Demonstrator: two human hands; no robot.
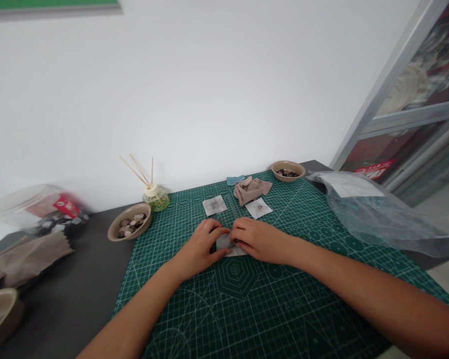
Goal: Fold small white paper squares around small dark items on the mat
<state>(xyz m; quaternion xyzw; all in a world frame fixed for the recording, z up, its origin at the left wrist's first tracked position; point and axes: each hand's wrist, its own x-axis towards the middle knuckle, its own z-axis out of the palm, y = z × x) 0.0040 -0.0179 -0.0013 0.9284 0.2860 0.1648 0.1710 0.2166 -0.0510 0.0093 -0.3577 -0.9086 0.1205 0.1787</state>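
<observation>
On a green cutting mat [284, 294], a small greyish-white square sheet [223, 241] lies flat between my hands. My left hand [200, 248] grips its left side, with the index finger at the far edge and the thumb at the near edge. My right hand [260, 240] rests over the sheet's right part, fingers curled together in a pinch. Something small and dark shows at those fingertips, too hidden to name. Beyond my hands lie two white squares with dark smudges, a left one [214, 205] and a right one [259, 208].
A crumpled beige cloth [251, 188] and a blue piece [235, 180] lie near the wall. Bowls of small pieces stand left [114, 229] and back right [288, 164]. A reed diffuser [156, 198], plastic bag [374, 219], brown cloth [33, 259] and another bowl [3, 316] surround the mat.
</observation>
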